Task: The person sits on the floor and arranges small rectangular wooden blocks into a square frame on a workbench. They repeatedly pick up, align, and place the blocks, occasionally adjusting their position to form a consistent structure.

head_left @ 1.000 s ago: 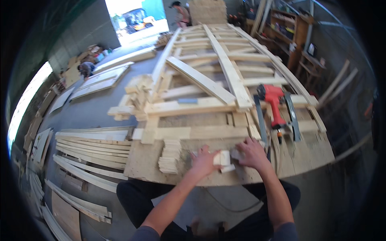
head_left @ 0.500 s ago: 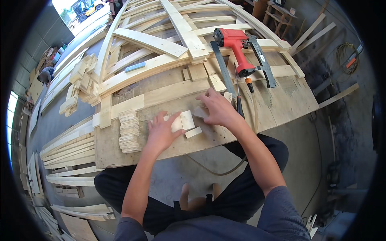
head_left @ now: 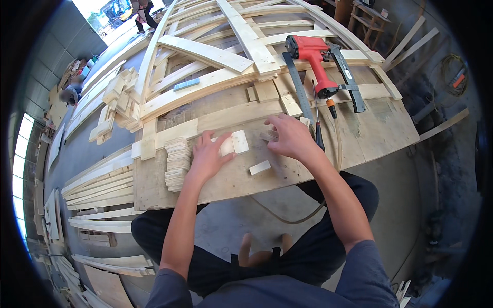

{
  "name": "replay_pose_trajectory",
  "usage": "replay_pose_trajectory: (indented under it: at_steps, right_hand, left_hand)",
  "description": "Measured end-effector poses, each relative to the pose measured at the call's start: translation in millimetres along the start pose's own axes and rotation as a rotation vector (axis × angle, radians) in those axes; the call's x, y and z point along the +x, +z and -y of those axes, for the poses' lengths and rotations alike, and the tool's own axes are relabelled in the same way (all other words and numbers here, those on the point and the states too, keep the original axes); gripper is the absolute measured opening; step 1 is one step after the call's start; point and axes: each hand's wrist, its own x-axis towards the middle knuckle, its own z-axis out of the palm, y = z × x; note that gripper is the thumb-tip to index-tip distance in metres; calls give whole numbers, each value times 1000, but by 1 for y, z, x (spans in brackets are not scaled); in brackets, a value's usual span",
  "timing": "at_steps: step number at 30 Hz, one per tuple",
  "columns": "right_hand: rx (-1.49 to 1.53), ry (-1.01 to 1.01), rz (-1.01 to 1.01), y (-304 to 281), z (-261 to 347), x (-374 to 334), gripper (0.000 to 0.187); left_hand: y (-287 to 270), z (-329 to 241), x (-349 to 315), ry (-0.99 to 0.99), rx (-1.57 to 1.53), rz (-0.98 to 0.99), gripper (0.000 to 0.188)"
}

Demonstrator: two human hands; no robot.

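Note:
On the wooden bench top [head_left: 226, 187], my left hand [head_left: 206, 158] is curled around a pale wooden block [head_left: 226, 147], thumb and forefinger at its sides. A second pale block [head_left: 239, 141] lies against it on the right. My right hand [head_left: 294, 137] has its fingers closed around small wood pieces [head_left: 270, 134], partly hidden by the fingers. Between the hands and the near edge lies a loose small block [head_left: 260, 168]. Left of my left hand stands a stack of thin wood pieces [head_left: 177, 163].
A red nail gun [head_left: 319, 66] with a hose [head_left: 339, 146] lies at the right, beside a screwdriver [head_left: 319, 134] and a metal square [head_left: 298, 84]. Blue nail strips [head_left: 186, 84] rest on a large timber frame [head_left: 236, 36]. Two people are at the far left.
The view has shifted slightly. My left hand and the two blocks have moved left and away from me, widening the gap to my right hand. A person has come into view at the top left.

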Motion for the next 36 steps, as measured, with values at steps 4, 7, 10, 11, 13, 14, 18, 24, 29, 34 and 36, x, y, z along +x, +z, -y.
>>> replay_pose_trajectory:
  at_steps: [4, 7, 10, 11, 13, 14, 18, 24, 29, 34, 36]
  right_hand:
    - [-60, 17, -6, 6, -5, -3, 48]
    - [-55, 2, 18, 3, 0, -1, 44]
    - [16, 25, 23, 8, 0, 5, 41]
    - [48, 41, 21, 9, 0, 7, 40]
    - [130, 34, -50, 10, -1, 14, 37]
    - [171, 28, -83, 12, -1, 16, 36]
    - [80, -11, -60, 22, -1, 15, 31]
    - [92, -108, 181, 7, 3, 3, 46]
    - [49, -168, 144, 19, 4, 8, 53]
    - [96, -277, 223, 16, 3, 8, 67]
    - [124, -288, 212, 21, -2, 10, 68]
  left_hand:
    - [0, 7, 5, 60, -1, -72, 68]
    - [2, 11, 9, 17, -3, -155, 71]
    - [6, 18, 6, 23, -50, -221, 76]
    - [5, 18, 6, 40, -72, -239, 77]
    - [3, 20, 6, 69, -120, -206, 78]
    - [2, 19, 5, 81, -144, -191, 78]
    - [4, 9, 4, 141, -120, -191, 75]
    - [17, -8, 9, 335, -73, -191, 62]
    - [32, -12, 36, 382, 8, -216, 59]
    - [17, -6, 38, 311, -129, -176, 63]
    - [10, 4, 32, 313, -93, -143, 66]
